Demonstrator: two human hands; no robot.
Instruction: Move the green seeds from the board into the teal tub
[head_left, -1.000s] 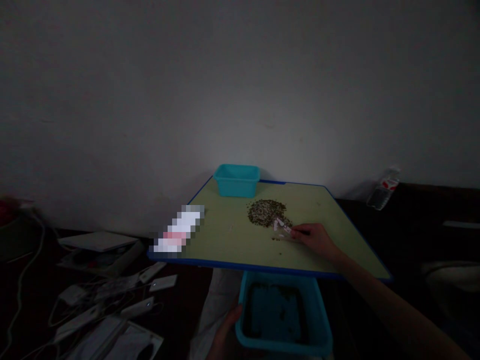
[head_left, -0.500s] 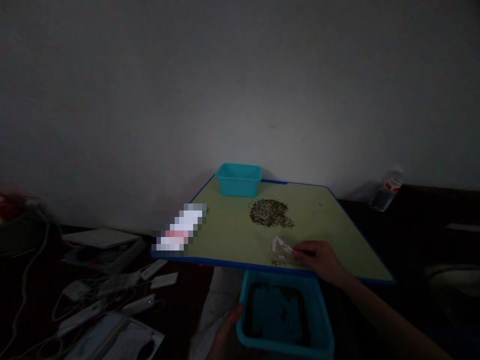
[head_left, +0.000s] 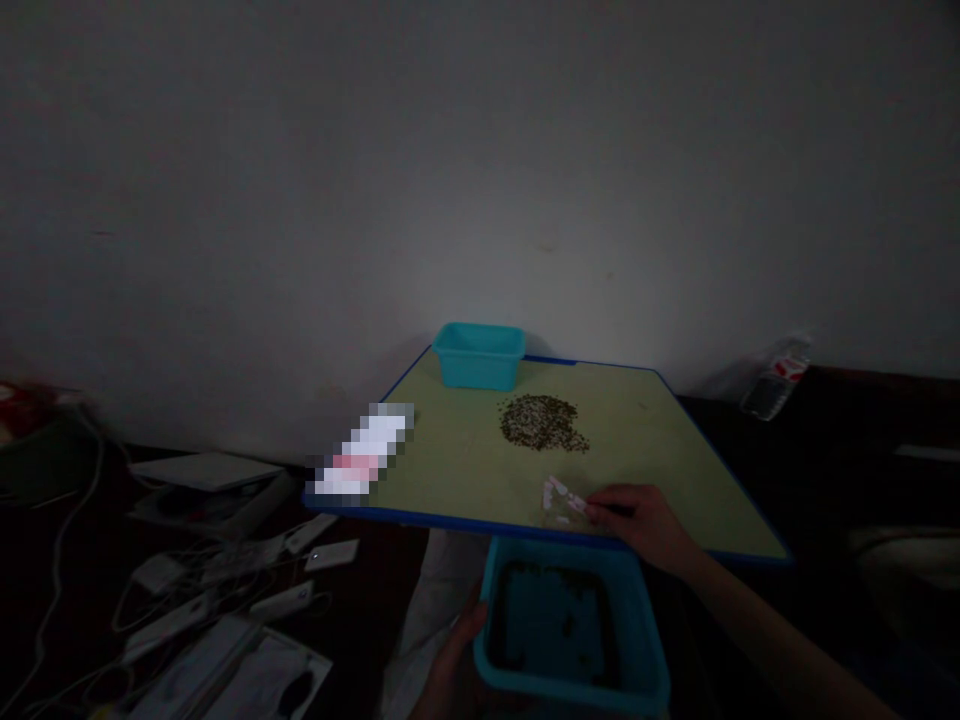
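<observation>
In the head view, your right hand point(head_left: 634, 515) has its thumb and fingers pinched together on the edge of a clear sheet point(head_left: 559, 508), a thin see-through piece with white and pink marks, held low at the near edge of the bench point(head_left: 450, 480). From your fingertips it reaches to the left; its row of marks slants from the far left down toward your fingers, but you cannot tell its long axis, since the clear part blends into the pale green top. Beyond it, toward the middle of the bench, lies a pile of grains point(head_left: 536, 422), speckled brown and whitish, spread low, wider from left to right, with a short tail pointing right and toward you. Your left hand point(head_left: 461, 640) is closed on the left side of the near tub point(head_left: 574, 703), thumb at the wall, the other fingers mostly hidden. That tub is teal, with rounded corners, its mouth facing up, just below the bench edge; dark bits line the edges of its floor and a few dot the middle. A matching far tub point(head_left: 480, 374) stands upright at the bench's back left, long side running left to right, near the wall point(head_left: 480, 180).
</observation>
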